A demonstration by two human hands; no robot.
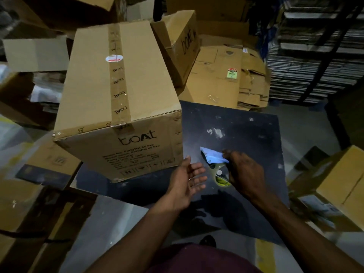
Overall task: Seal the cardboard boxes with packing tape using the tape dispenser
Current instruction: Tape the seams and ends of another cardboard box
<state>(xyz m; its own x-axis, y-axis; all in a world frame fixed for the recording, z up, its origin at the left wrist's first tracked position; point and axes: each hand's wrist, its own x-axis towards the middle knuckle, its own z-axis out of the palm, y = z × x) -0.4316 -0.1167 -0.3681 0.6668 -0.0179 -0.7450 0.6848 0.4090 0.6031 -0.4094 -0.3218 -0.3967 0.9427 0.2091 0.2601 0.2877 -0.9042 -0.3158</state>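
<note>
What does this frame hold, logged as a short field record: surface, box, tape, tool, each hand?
surface: dark table, scuffed with pale marks
box: cardboard box on the table's left part, flaps closed
tape: printed strip along the top seam
tool: tape dispenser right of the box
right hand: on the dispenser, fingers curled over it
left hand: open, empty, between box and dispenser
background: flattened cartons
</note>
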